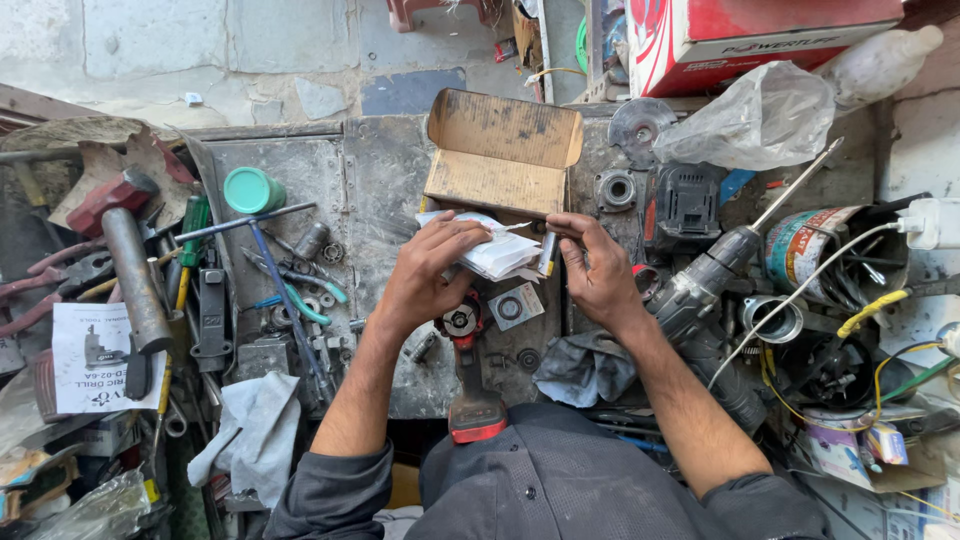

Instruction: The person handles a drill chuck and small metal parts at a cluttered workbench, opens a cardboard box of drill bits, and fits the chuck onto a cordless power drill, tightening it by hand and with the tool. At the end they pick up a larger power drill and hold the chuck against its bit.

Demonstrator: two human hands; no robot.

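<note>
Over the middle of the cluttered metal desk (300, 175), a crumpled white paper wrapper (497, 255) sits between both hands, just in front of the open brown cardboard box (500, 150). Left hand (425, 275) lies across the wrapper, fingers (462, 238) curled together and pressing on its top. Right hand (597, 270) pinches a small silver metal cylinder (549, 252) at the wrapper's edge, fingertips closed on it. Below the hands lies a red and black cordless drill (470, 375), with a square metal plate with a round hole (516, 306) just beside it. To the right, a dark grey corded drill (720, 265); left, a green round cap (250, 190).
</note>
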